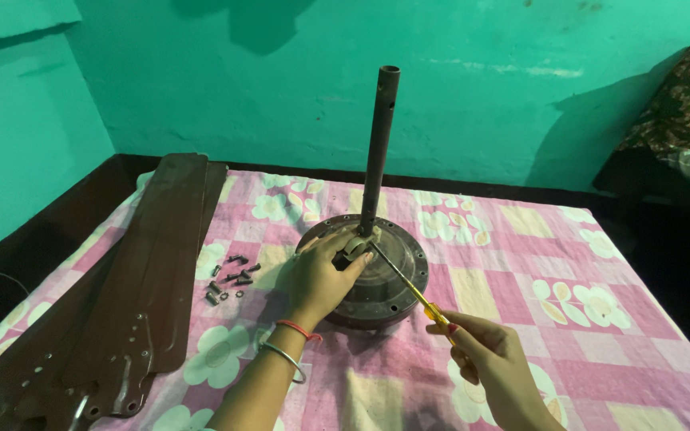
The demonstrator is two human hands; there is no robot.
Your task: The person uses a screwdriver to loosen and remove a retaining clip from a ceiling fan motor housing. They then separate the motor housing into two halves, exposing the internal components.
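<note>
Head view. Round dark-brown metal ceiling-fan motor housing point(377, 279) sits mid-bed on pink floral checked cloth point(569, 263); brown metal downrod point(378, 144) stands upright from its centre. Left hand point(323, 275) rests on housing top, fingers curled around small part at rod base. Right hand point(493, 363), near housing's front edge, closed on yellow-handled screwdriver point(409, 286); tip at rod base. Loose dark screws point(231, 279) left of housing. Stacked brown fan blades point(137, 295) further left.
</note>
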